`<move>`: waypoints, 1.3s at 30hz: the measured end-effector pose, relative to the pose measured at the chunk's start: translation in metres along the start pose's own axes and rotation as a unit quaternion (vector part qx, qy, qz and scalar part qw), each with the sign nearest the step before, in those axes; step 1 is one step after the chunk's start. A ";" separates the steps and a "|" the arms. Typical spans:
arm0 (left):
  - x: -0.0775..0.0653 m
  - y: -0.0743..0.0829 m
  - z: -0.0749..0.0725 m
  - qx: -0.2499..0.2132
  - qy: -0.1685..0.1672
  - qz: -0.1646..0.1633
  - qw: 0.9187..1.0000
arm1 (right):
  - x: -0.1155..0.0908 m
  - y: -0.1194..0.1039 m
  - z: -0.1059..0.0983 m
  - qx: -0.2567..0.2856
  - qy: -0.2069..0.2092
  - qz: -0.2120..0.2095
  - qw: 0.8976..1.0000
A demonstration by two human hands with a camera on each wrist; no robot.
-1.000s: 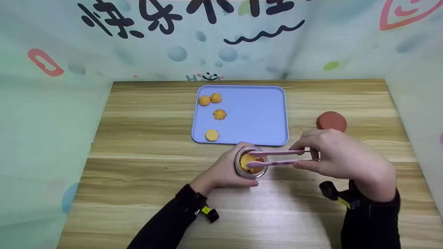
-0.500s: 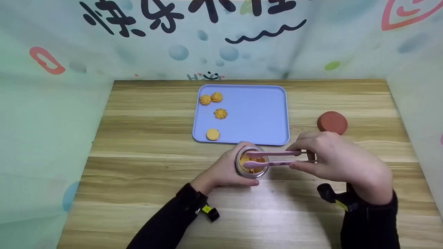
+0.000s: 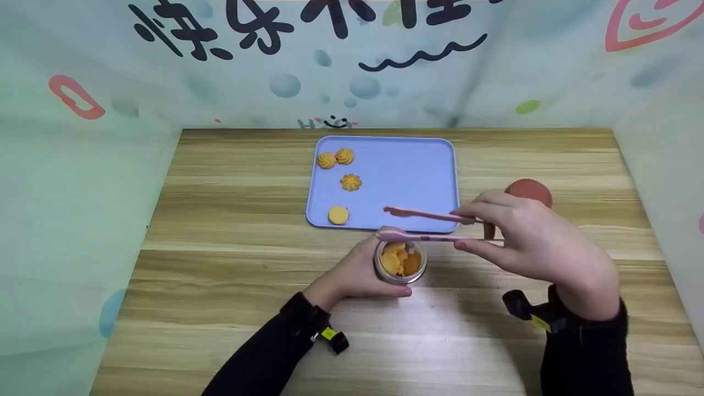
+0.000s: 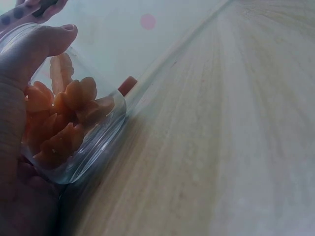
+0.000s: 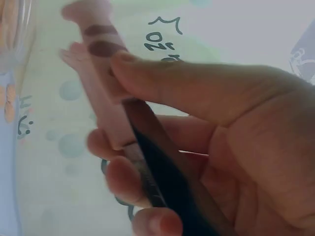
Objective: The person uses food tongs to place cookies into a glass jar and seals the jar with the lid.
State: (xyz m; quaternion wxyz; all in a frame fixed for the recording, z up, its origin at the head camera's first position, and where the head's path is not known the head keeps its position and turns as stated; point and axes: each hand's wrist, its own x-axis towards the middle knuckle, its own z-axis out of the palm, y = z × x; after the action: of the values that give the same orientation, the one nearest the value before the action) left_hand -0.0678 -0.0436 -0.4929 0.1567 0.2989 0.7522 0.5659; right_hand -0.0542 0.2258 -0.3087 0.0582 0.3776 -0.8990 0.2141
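Observation:
My left hand [image 3: 360, 269] grips a clear jar [image 3: 422, 269] around its side, its mouth turned up toward the head view. Several golden cookies [image 4: 59, 118] show through the jar wall in the left wrist view. My right hand [image 3: 522, 236] holds a pair of pink tongs [image 3: 429, 237] between thumb and fingers. The tong arms stand apart with nothing between them, over the far rim of the jar and the tray's front edge. On the blue tray [image 3: 407, 176] lie two swirled cookies [image 3: 336, 158] side by side, a flower-shaped cookie [image 3: 351, 182] and a round, flat cookie [image 3: 338, 215].
A reddish-brown round lid [image 3: 529, 191] lies on the wooden table [image 3: 231, 231] right of the tray, partly hidden by my right hand. A printed cloth [image 3: 319, 82] stands behind the table and along both sides.
The tongs have come up out of the jar and moved away toward the tray, their arms spread wider. Cookies still sit in the jar. My left hand and the jar stay in place.

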 end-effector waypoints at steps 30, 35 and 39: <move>-0.002 0.001 -0.003 0.014 0.006 -0.018 1.000 | 0.103 0.066 0.104 0.003 -0.010 0.178 0.984; -0.002 0.003 -0.003 0.015 0.006 -0.017 1.000 | 0.123 0.074 0.117 0.004 -0.015 0.191 0.981; 0.000 0.003 -0.002 0.012 -0.001 -0.019 1.000 | 0.134 0.080 0.123 0.010 -0.027 0.216 0.976</move>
State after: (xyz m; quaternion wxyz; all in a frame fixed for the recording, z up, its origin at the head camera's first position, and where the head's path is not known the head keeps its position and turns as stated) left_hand -0.0678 -0.0445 -0.4894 0.1643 0.2872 0.7644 0.5534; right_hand -0.1980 0.1350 -0.4112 -0.0179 0.1804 -0.9585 0.2199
